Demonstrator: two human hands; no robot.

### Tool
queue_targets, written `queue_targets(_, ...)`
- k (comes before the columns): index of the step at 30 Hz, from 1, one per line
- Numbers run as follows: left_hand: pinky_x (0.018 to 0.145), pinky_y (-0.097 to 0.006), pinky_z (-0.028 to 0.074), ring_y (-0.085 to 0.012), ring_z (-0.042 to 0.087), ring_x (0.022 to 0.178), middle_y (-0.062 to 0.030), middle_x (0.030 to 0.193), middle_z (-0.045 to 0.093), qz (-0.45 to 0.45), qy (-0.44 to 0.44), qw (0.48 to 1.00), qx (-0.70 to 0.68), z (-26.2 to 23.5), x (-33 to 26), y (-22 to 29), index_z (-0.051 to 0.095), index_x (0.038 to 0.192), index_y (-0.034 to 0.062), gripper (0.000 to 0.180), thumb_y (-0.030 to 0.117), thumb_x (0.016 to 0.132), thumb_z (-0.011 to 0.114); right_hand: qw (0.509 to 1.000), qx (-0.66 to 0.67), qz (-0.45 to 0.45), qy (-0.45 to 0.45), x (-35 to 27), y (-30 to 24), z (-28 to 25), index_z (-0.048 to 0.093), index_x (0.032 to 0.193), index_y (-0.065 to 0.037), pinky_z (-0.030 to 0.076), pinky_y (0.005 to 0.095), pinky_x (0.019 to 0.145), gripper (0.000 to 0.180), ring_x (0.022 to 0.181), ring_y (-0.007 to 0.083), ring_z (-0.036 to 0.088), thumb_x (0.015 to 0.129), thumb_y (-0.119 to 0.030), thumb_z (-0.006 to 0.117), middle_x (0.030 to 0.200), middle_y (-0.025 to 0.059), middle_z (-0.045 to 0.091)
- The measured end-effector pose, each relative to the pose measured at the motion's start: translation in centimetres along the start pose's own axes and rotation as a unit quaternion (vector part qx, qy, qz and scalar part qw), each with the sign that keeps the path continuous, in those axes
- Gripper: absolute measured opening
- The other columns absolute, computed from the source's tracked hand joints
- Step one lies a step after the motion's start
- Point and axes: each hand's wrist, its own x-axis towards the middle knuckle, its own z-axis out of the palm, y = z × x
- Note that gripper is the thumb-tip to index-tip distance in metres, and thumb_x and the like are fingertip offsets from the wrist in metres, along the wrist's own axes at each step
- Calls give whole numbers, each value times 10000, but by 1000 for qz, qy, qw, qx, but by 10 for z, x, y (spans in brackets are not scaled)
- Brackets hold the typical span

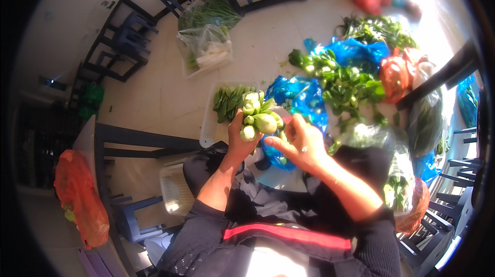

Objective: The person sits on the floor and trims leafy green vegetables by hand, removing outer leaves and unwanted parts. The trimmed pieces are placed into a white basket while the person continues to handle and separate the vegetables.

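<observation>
In front of me my left hand (pixel 241 135) is closed round a bunch of bok choy (pixel 259 114), its pale stem ends turned up toward me. My right hand (pixel 305 145) is just to the right of the bunch. Its fingers are curled and its thumb stretches toward the stems; whatever those fingers hold is hidden. Under the bunch, a white plastic basket (pixel 209 117) stands on the floor with green bok choy (pixel 227 103) laid in it. A blue plastic bag (pixel 304 94) lies open beyond my right hand.
Loose leafy greens (pixel 350 89) spread over the floor at right, beside a red bag (pixel 394 76). Clear bags of vegetables (pixel 214 53) lie farther off. A table leg (pixel 139 135) and another white basket (pixel 172 187) are at left. Stools (pixel 443 220) stand at right.
</observation>
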Motion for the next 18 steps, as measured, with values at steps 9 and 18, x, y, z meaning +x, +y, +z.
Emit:
queue_targets(9,830,-315,534,-178,665,953,-89,1062,689,49,-14,996,67,6,-5,-8,586,1161,20,463,259,827,799,999,-21,-45,-14,-2,9,9,522,865,-26,489,393,574,485,585,308,595,814,-443,763,654,128,588)
queue_targets(18,702,-412,529,-370,652,823,-156,910,639,68,42,975,205,12,-2,4,544,1016,47,370,166,750,772,958,245,136,-63,-3,13,29,583,871,18,468,347,606,542,610,171,541,954,-517,568,645,73,569)
